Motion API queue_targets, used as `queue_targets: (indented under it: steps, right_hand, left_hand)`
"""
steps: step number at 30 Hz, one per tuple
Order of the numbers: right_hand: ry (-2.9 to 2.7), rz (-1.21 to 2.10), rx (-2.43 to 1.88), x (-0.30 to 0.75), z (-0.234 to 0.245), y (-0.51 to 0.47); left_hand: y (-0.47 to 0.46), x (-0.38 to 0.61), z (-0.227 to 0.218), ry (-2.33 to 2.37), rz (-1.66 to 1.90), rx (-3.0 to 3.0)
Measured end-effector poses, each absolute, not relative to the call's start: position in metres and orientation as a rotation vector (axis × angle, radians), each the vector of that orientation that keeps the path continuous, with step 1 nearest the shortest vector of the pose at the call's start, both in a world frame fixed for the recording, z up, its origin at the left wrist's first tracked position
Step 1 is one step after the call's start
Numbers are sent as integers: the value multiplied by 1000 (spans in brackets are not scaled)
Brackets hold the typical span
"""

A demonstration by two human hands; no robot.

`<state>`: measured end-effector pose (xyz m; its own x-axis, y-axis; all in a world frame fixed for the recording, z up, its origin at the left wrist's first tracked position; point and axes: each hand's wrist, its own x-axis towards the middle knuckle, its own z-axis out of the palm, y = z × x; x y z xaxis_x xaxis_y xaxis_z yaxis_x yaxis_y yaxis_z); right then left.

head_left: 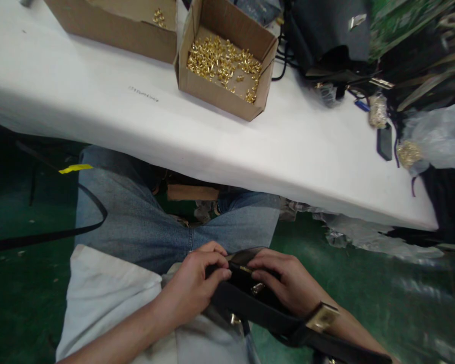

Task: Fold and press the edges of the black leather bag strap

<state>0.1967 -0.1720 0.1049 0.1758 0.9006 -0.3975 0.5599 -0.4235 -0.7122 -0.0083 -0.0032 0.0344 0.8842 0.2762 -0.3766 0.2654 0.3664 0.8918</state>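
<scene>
So the biggest thing here is the white-covered table (98,124), running across the upper part of the view. Someone in blue jeans (114,202) sits at it, with a pale cloth (109,298) lying toward their left side. There's a dark bag (326,35) near the far right end of the table, but the one being worked on is the black bag (235,288), down at the lap, below the near table edge, with its strap (265,316) slanting off to the lower right

Next size down: two cardboard boxes, a left box (117,35) and a right box (227,96), side by side on the table

Then the hands. The left hand (197,278) has thumb and forefinger pinched on the bag's edge, and the right hand (288,278) grips that same edge just across from it, fingertips near each other

Smaller stuff: a gold buckle (322,317) on the strap by the right wrist, a thin gold strip (245,269) between the fingertips, and loads of tiny gold pieces (208,58) in the right box

My read: the step in hand is fine fingertip work along that edge, and the next move calls for a firm, even pinch from both sides, strap clear of the fingers
</scene>
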Motion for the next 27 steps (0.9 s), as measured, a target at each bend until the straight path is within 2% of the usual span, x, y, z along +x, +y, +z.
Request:
queue_targets:
  steps: [4,6,15,27]
  right_hand:
    - [-1577,756,-2067,187,123,-168]
    - [-1614,671,-2020,179,128,-165]
    - [-1248,916,-2011,161,111,-154]
    - [-1120,990,-1981,167,105,-153]
  left_hand:
    - [-7,0,31,590,71,1216]
    - [-8,3,30,590,62,1208]
    - [-19,5,35,538,54,1191]
    - [-18,7,39,560,63,1162]
